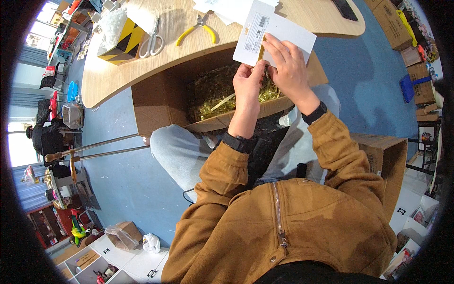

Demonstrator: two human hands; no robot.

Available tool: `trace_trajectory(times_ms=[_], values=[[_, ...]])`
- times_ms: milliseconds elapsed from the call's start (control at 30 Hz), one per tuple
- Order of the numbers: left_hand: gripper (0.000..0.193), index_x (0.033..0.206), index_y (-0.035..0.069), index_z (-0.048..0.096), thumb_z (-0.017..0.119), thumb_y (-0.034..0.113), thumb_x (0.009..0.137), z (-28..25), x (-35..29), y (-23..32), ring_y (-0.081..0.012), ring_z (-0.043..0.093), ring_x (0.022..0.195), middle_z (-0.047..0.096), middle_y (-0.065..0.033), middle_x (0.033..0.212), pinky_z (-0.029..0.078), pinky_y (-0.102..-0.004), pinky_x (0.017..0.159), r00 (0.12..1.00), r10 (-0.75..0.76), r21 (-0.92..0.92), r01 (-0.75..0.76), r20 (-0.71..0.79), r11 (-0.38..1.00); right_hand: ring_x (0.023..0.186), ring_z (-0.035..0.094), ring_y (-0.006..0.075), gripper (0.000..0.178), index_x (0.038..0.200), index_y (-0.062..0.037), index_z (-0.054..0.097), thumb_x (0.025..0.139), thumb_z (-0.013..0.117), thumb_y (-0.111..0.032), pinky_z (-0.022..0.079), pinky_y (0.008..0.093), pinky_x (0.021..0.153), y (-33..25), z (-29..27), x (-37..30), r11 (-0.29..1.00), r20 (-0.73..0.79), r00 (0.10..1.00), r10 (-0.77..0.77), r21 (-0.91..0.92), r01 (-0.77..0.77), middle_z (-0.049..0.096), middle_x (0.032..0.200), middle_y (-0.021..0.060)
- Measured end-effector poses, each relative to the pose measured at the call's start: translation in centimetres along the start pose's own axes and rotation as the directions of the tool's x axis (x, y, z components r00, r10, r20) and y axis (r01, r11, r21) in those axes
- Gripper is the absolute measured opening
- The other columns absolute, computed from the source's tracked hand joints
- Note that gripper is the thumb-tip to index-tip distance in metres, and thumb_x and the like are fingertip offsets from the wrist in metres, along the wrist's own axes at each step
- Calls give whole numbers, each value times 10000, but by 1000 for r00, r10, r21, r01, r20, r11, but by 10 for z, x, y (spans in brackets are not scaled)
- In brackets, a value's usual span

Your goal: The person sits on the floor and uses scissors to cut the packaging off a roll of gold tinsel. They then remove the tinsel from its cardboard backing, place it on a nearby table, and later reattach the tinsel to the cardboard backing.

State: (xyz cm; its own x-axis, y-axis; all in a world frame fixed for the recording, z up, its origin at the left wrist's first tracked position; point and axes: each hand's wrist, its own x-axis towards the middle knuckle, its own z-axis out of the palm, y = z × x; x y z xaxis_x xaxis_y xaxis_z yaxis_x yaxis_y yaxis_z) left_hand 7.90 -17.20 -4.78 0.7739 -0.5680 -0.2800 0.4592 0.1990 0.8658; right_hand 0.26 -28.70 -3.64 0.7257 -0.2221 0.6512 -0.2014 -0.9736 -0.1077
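Observation:
Both of my hands are at a white card (295, 40) with a printed label and barcode on its left part, above the table's near edge. A thin yellow strip (261, 53) shows along the middle of it. My left hand (247, 87) pinches the lower edge between thumb and fingers. With its fingers laid across the card's face, my right hand (289, 71) grips the lower right part. Whatever lies between the fingertips is too small to make out. Below the hands, an open cardboard box (158, 102) holds a heap of shiny gold strips (217, 97).
On the wooden table (189, 61) lie grey-handled scissors (152, 43), yellow-handled pliers (198, 31), white papers (227, 8) and a dark flat device (345, 9). A black-and-yellow striped box (124, 45) holds white filling. Another carton (385, 161) stands at my right.

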Motion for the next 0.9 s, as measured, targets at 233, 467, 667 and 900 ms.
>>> trace_trajectory(times_ms=[233, 467, 667, 900], values=[[160, 1055, 24, 714, 733, 161, 975, 2, -7, 1, -22, 514, 742, 651, 44, 890, 391, -203, 626, 997, 77, 11, -77, -11, 997, 1214, 534, 218, 593, 1371, -122, 601, 805, 775, -134, 465, 362, 997, 5, 7, 0, 999, -72, 997, -32, -42, 29, 557, 1493, -10], [148, 1066, -24, 707, 728, 84, 967, 13, -36, 14, -34, 557, 773, 675, 22, 908, 457, -214, 679, 950, 312, 104, -312, 13, 944, 1192, 551, 226, 587, 1337, -97, 629, 771, 768, -30, 467, 346, 982, -4, -23, 2, 998, -123, 990, -65, -23, 62, 605, 1466, -6], [148, 1084, -8, 734, 750, 65, 957, 15, -75, 26, -36, 583, 861, 701, 18, 969, 481, -205, 733, 851, 520, 288, -518, 76, 805, 1125, 560, 217, 471, 1308, -71, 633, 845, 724, -67, 452, 344, 955, -18, -62, 2, 988, -194, 976, -98, 101, 119, 646, 1424, 34], [187, 1070, 11, 732, 764, -4, 887, 8, -98, 36, -119, 599, 869, 664, -45, 1015, 494, -251, 695, 755, 626, 244, -656, 197, 714, 1055, 583, 236, 518, 1305, -51, 637, 813, 798, -48, 474, 324, 919, -38, -98, -6, 979, -198, 976, -87, 166, 121, 690, 1360, 97]])
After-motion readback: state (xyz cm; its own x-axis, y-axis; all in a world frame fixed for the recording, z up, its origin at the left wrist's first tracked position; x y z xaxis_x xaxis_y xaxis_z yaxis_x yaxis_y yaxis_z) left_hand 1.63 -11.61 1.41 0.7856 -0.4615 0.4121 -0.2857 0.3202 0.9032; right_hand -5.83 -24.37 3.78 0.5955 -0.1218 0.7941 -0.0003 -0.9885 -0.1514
